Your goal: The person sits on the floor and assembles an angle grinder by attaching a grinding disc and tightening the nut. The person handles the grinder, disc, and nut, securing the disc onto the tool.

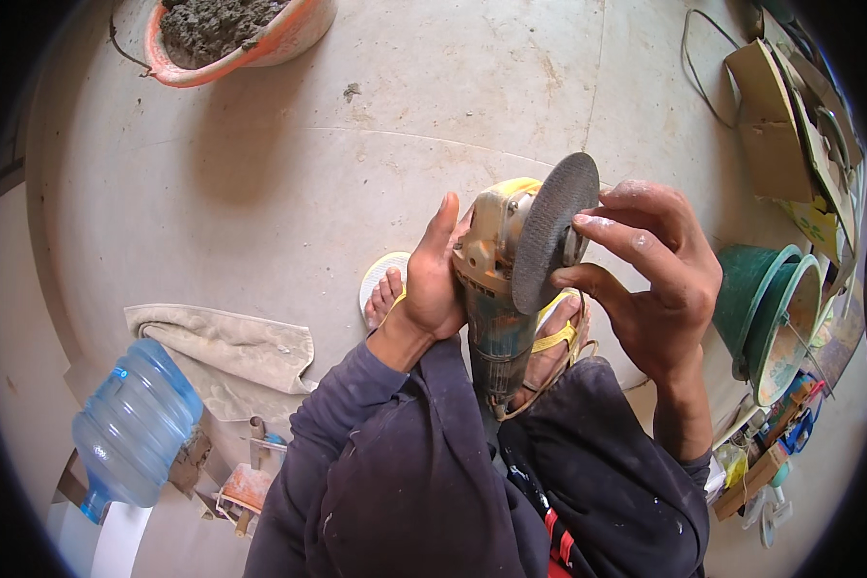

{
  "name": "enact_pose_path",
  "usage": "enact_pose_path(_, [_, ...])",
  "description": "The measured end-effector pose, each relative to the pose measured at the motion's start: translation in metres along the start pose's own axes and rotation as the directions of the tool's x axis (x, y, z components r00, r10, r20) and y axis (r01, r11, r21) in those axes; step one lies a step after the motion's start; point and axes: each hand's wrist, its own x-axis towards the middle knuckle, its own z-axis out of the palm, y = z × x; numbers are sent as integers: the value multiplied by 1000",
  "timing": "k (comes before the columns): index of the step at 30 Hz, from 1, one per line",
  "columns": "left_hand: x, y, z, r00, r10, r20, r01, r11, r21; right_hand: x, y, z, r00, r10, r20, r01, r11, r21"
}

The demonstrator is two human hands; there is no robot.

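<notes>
A worn angle grinder (494,318) stands between my hands, its head up and its body pointing down toward my lap. My left hand (432,287) is closed around its head and upper body from the left, with the thumb up and the other fingers mostly hidden behind it. On the grinder's right side sits a dark round disc (547,226), turned toward my right hand (663,275). With thumb and fingertips, the right hand pinches the disc nut (573,249) at the disc's centre. White dust marks its fingers. The cord (525,405) runs from the grinder's lower end.
An orange bucket (303,34) of wet grey mortar stands far left. At left lie a cloth (250,337), a clear blue water jug (140,424) and an orange trowel-like tool (246,488). Stacked green buckets (756,289), cardboard (771,125) and assorted tools crowd the right.
</notes>
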Motion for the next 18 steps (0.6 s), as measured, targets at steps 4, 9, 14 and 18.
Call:
enact_pose_path(4, [-7, -5, -17, 996, -72, -59, 73, 997, 26, -3, 0, -1, 1000, -10, 2, 10, 999, 40])
enact_pose_path(9, [-15, -7, -25, 993, -103, 58, 108, 990, -88, -17, -1, 1, 998, 52, 24, -54, 995, 85])
enact_pose_path(14, [-20, -6, -37, 986, -165, 12, 165, 985, -42, -25, -5, 0, 998, 51, 22, -53, 993, 105])
enact_pose_path(18, [-25, -9, -32, 982, -143, -119, 150, 987, 53, -32, -10, 3, 997, 77, 25, -79, 991, 110])
